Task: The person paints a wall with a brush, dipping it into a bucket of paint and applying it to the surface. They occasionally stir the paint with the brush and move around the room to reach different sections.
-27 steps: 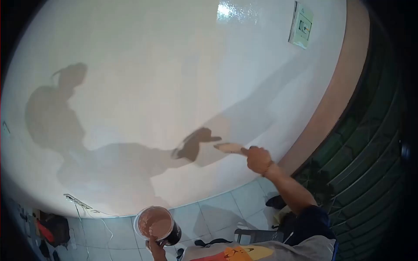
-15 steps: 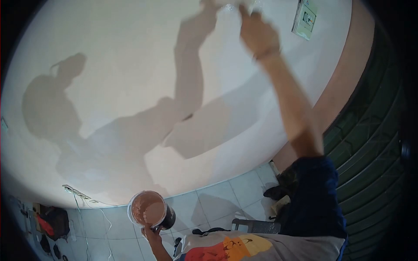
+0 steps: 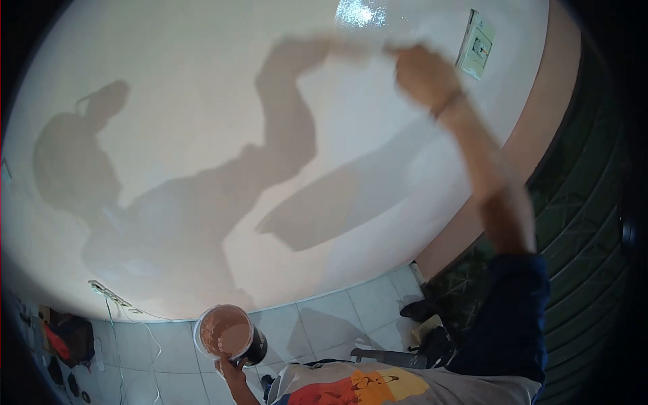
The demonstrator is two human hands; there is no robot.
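My right hand (image 3: pixel 424 74) is raised high against the white wall (image 3: pixel 202 101), closed around a paintbrush (image 3: pixel 370 46) whose blurred head points left on the wall surface. My left hand (image 3: pixel 231 369) holds a bucket (image 3: pixel 228 335) of brownish-pink paint low in front of me, above the tiled floor. A wet glossy patch (image 3: pixel 361 13) shines on the wall just above the brush. My arm's shadow falls across the wall to the left.
A switch plate (image 3: pixel 476 42) is mounted on the wall right of my raised hand. A green rolling shutter (image 3: pixel 580 202) and tan frame stand at right. A power strip (image 3: pixel 111 295) with cords lies at the wall base; bags at lower left, shoes and a stool at lower right.
My right hand swept the brush from low on the wall up to the top, and has now come slightly down and right. The bucket shifted a little left and down.
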